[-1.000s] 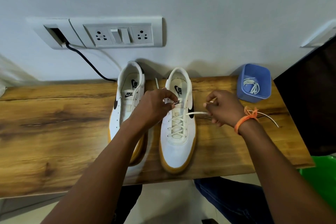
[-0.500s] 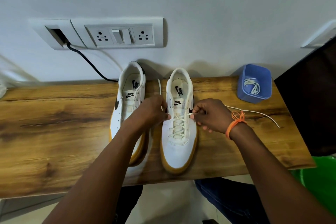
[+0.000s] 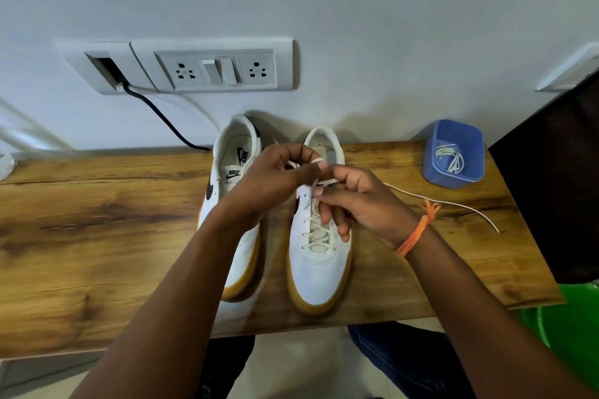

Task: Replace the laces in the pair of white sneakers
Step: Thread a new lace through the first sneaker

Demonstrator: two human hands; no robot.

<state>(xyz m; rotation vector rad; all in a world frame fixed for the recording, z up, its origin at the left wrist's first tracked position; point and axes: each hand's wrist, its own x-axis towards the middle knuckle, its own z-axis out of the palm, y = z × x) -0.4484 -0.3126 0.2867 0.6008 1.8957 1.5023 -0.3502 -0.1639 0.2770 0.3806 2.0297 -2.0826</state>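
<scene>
Two white sneakers with gum soles stand side by side on the wooden table (image 3: pixel 97 236), toes toward me. The right sneaker (image 3: pixel 319 272) carries a white lace (image 3: pixel 319 233) crossed through its lower eyelets. The left sneaker (image 3: pixel 238 152) shows no lace and is partly hidden by my left forearm. My left hand (image 3: pixel 275 178) and my right hand (image 3: pixel 359 204) meet above the right sneaker's tongue, both pinching the lace ends. One free lace end (image 3: pixel 453 204) trails to the right across the table.
A blue plastic tub (image 3: pixel 466 172) holding another coiled white lace sits at the table's back right. A switch and socket panel (image 3: pixel 223 66) is on the wall, with a black cable (image 3: pixel 162 116) running down behind the left sneaker. A dark panel borders the right side.
Both hands have come together over the right sneaker's tongue; before they were apart, pulling the lace out to either side. The free lace end now lies further right on the table.
</scene>
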